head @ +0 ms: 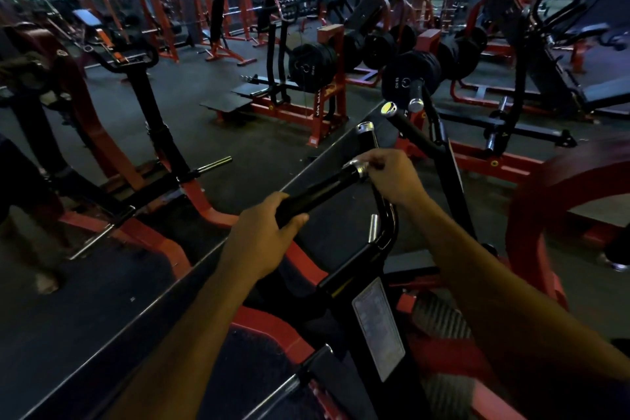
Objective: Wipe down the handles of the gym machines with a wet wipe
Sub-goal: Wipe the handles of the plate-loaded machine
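Observation:
A black machine handle (320, 191) with a chrome end cap (358, 169) slants up to the right in the middle of the view. My left hand (266, 235) grips its lower end, fingers curled round the bar. My right hand (392, 176) curls round the chrome end at the top. No wet wipe shows; anything between my fingers and the bar is hidden. More handles of the same machine rise just beyond, with chrome caps (388, 109).
The machine's red and black frame (361, 259) with an instruction plate (378, 327) lies below my arms. Stacked black weight plates (409, 78) stand behind. A red curved machine (552, 201) is at right. Another person's legs (27, 201) are at far left.

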Action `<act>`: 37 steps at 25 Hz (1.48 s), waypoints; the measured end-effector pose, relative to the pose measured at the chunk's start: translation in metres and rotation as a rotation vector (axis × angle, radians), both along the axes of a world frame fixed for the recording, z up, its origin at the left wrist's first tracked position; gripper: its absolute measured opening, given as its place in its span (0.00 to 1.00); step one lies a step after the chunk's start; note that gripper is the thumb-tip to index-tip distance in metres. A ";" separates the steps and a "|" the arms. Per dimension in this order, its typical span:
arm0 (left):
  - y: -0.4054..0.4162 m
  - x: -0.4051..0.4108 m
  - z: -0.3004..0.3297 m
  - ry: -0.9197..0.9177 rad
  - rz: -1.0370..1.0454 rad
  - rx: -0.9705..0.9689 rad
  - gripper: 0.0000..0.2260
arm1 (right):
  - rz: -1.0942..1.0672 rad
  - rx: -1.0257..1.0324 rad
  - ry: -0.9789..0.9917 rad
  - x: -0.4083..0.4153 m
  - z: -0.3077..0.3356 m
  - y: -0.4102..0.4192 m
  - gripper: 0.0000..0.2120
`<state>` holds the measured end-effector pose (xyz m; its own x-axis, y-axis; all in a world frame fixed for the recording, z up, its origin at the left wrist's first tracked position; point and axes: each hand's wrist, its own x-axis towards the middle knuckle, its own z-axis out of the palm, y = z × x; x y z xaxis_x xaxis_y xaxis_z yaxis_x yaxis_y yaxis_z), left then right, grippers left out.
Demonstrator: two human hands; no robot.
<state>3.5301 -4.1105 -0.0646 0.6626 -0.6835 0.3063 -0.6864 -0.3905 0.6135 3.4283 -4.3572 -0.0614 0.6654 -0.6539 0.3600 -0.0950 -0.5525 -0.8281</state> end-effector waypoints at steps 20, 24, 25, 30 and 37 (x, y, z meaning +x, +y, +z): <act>0.025 0.006 -0.021 0.099 -0.249 -0.124 0.23 | -0.292 -0.333 -0.055 0.001 0.000 0.079 0.08; 0.031 0.007 -0.023 0.094 -0.275 -0.109 0.25 | -0.180 -0.482 -0.054 -0.001 -0.009 0.097 0.08; 0.035 0.007 -0.026 0.099 -0.282 -0.102 0.27 | -0.179 -0.470 -0.055 -0.006 -0.007 0.089 0.08; 0.051 0.005 -0.037 0.123 -0.297 -0.093 0.36 | -0.294 -0.290 0.019 0.011 0.009 0.088 0.07; 0.056 0.014 -0.037 0.135 -0.263 -0.131 0.37 | -0.245 -0.267 -0.028 -0.009 0.010 0.085 0.07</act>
<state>3.5441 -4.0541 -0.1019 0.5089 -0.7973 0.3247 -0.6623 -0.1217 0.7393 3.4194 -4.2721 -0.0510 0.4884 -0.6733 0.5551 -0.2307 -0.7131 -0.6620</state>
